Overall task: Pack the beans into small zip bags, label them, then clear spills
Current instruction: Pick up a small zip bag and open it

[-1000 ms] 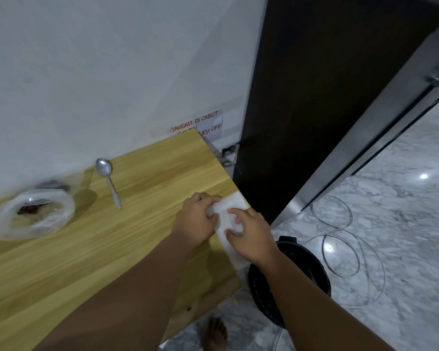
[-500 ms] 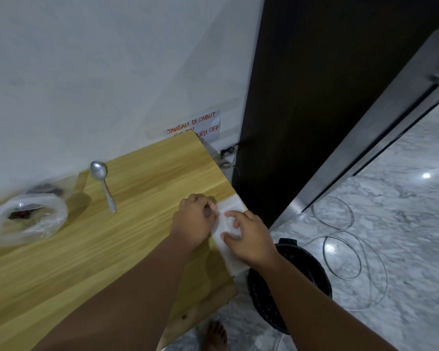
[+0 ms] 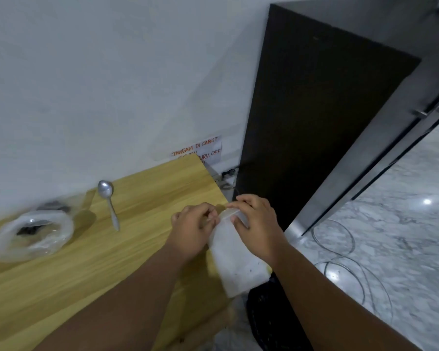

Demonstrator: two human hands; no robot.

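Pinching white sheet (image 3: 236, 262) by its top: left hand (image 3: 192, 229), right hand (image 3: 257, 226) | hangs below them at table (image 3: 112, 262) edge

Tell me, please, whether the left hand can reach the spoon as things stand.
Probably yes: only bare table lies between the left hand and the spoon. But it and the right hand pinch the top of a white sheet, so it must let go first.

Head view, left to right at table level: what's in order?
Open plastic bag, spoon, left hand, right hand, cable loops on the floor. Both hands hold a white sheet; it overlaps them, so unranked.
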